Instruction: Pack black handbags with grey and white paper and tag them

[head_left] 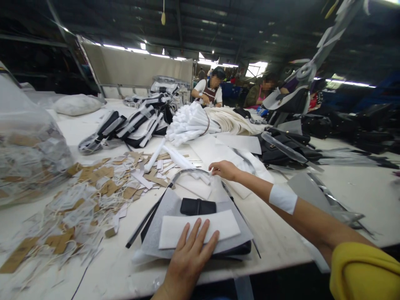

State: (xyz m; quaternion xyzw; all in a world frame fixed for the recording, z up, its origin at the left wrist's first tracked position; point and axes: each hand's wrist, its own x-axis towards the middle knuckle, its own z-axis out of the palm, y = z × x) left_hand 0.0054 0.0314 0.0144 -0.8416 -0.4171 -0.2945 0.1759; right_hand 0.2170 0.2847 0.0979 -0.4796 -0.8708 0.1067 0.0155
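Observation:
A black handbag (237, 249) lies on the table in front of me, mostly hidden under a sheet of white tissue paper (156, 233). Its black flap tab (198, 206) shows above a folded strip of white foam (226, 225). My left hand (192, 250) rests flat on that foam, fingers spread. At the far end of the bag, my right hand (223, 170) has its fingers pinched at the top of the bag's film-wrapped handle (184, 171). A whitish translucent piece hangs just below those fingertips. The exact grip is partly hidden.
Loose brown and white tags (103, 183) cover the table at left, beside a clear bag of tags (28, 154). Behind lie a bundle of white foam rolls (190, 123), wrapped straps (140, 121) and black bags (278, 146). Co-workers (209, 89) sit across the table.

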